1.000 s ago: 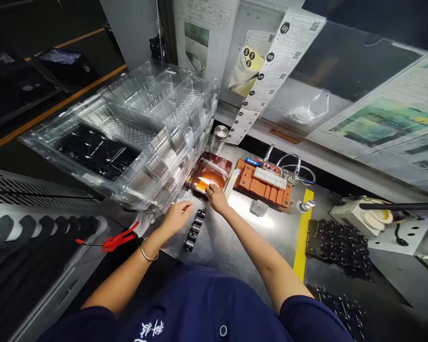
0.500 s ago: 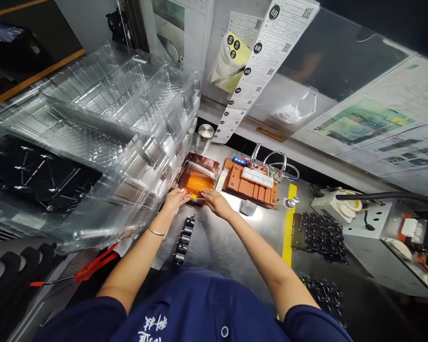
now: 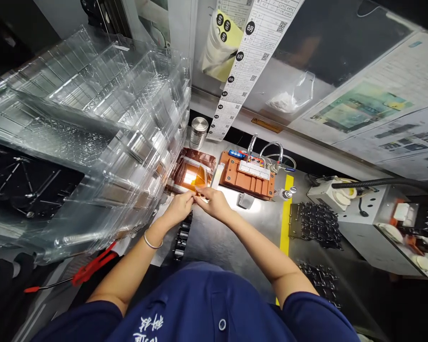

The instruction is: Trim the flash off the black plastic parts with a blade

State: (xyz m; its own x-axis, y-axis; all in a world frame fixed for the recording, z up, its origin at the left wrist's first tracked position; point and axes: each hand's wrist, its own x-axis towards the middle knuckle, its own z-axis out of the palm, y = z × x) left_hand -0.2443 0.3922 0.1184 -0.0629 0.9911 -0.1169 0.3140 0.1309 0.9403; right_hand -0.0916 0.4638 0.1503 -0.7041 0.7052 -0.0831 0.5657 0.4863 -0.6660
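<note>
An amber, see-through film sheet (image 3: pixel 189 175) lies on the metal bench ahead of me, shiny with reflections. At its near edge my left hand (image 3: pixel 181 207) is closed, its fingertips pinched together; what they hold is too small to make out. My right hand (image 3: pixel 212 203) meets it from the right, thumb and forefinger closed at the film's lower right corner, where an orange piece is lifted. Both hands' fingertips nearly touch. Below them a black strip of parts (image 3: pixel 181 240) lies on the bench, partly hidden by my left hand.
Stacked clear plastic trays (image 3: pixel 128 142) rise at the left. An orange-brown fixture (image 3: pixel 248 178) with hoses sits right of the film, a metal-lidded jar (image 3: pixel 199 130) behind it. Black parts (image 3: pixel 316 223) lie beyond the yellow tape (image 3: pixel 286 218). Red-handled pliers (image 3: pixel 92 267) are at lower left.
My hands have come together at the film's near edge, and their fingers have closed. An orange piece at the film's corner now stands raised. The view has shifted slightly.
</note>
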